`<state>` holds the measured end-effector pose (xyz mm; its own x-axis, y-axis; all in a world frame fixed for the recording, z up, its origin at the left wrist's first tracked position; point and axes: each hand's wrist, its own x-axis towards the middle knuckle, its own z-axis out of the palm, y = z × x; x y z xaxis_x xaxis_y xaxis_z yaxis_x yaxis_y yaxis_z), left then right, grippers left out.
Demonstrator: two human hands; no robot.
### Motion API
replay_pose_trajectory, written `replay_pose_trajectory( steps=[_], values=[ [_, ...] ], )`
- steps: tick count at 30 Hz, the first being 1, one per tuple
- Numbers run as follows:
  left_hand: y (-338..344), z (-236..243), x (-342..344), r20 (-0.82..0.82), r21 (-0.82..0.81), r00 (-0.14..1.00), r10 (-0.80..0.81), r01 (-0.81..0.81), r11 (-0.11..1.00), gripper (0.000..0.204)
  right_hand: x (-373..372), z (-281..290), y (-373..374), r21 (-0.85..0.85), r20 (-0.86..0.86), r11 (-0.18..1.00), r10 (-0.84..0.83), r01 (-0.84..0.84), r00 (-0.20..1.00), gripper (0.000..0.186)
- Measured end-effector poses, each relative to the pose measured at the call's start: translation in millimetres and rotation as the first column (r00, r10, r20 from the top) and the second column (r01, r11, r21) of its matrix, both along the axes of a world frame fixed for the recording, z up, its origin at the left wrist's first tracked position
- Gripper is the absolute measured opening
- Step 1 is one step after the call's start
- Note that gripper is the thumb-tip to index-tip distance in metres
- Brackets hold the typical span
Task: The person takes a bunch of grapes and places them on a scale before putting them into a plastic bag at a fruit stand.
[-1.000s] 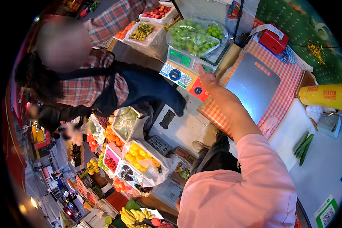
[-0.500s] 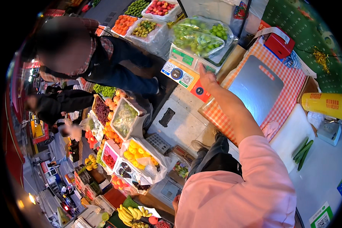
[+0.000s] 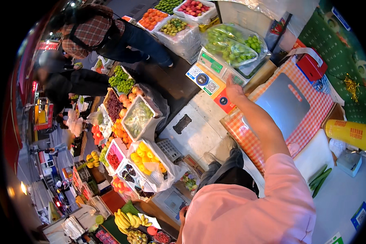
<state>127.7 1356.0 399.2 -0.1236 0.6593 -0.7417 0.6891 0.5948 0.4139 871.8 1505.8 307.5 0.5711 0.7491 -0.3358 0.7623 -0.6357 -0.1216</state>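
Note:
My right hand point(image 3: 235, 90) reaches out to a white digital scale point(image 3: 213, 64) with green displays. Its index finger is stretched onto the keypad, and nothing shows in the hand. A clear plastic bag of round green fruit point(image 3: 234, 44) rests on the scale's pan. Payment code cards point(image 3: 203, 81) line the scale's near side, beside a red card point(image 3: 224, 101). My left hand point(image 3: 183, 213) hangs low beside my pink shirt, mostly hidden behind it. Its fingers do not show clearly.
Right of the scale, a checked cloth point(image 3: 256, 148) bears a grey cutting board point(image 3: 278, 105) and a red box point(image 3: 312, 66). Cucumbers point(image 3: 319, 179) lie nearer. Fruit crates point(image 3: 144, 160) stand at left. Two people stand beyond them; one wears a checked shirt point(image 3: 95, 26).
The view has shifted, so the scale and stall sit farther right and lower. My right hand stays at the keypad. The person in the checked shirt has turned and bent away.

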Motion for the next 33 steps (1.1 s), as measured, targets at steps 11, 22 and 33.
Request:
replay_pose_trajectory(
  steps=[11,22,33],
  values=[
    [-18.6,-7.3,-8.0,-0.025,-0.012,0.999,0.02,-0.02,1.0,0.035,-99.1,53.9,-71.3,0.612,0.113,0.776,0.107,-0.154,0.988,0.03],
    [-39.0,-17.4,-12.8,-0.05,-0.042,0.999,-0.005,0.003,0.999,0.038,-103.7,53.1,-73.7,0.582,0.08,0.803,0.101,-0.129,0.992,0.031],
    [-47.3,-71.4,-2.6,-0.201,-0.051,0.978,-0.062,0.052,0.997,0.04,-126.7,44.4,-67.7,0.537,0.143,0.83,0.085,-0.149,0.986,0.025]
  ],
)
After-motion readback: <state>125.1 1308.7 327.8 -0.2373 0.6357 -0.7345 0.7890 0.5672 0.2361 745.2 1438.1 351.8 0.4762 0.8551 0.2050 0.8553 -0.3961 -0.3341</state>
